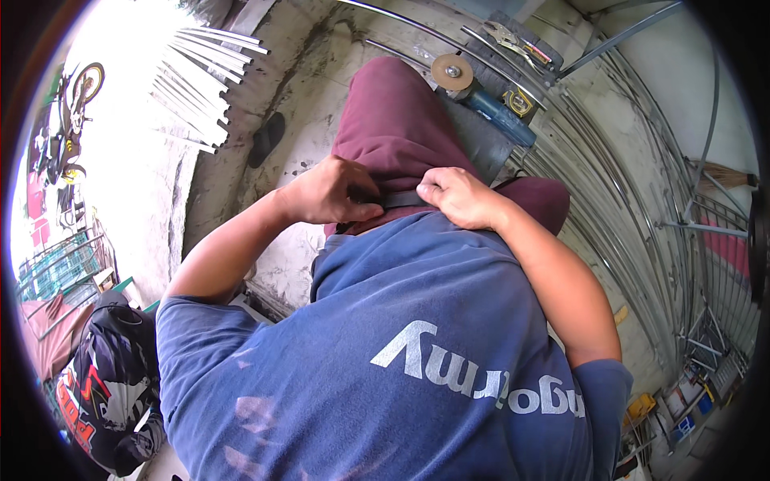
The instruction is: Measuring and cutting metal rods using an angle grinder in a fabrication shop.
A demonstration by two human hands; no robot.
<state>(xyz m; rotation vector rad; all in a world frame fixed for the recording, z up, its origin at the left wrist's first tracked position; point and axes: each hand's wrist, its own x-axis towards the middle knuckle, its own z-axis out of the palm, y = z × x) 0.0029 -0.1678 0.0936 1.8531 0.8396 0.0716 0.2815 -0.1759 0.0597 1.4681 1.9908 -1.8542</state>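
Note:
At my waist, both hands are on a dark grey strap (401, 200), perhaps a belt, at the top of my maroon trousers (401, 112). My left hand (333, 191) has its fingers curled in at the waistband, closed round the strap's left part; the fingertips are partly hidden. The right hand (461, 196) is closed too, thumb and bent fingers pressed on the strap's other end. Below them spreads my blue T-shirt (417, 305). Just past my right thigh lies a blue angle grinder (499, 115) with a tan disc (451, 72).
Beside the grinder are a yellow tape measure (518, 102) and locking pliers (513, 38). Long metal tubes (597, 168) run along the floor at right. More cut tubes (204, 60) fan out at far left, near a black sandal (266, 139). A dark printed garment (112, 377) sits at lower left.

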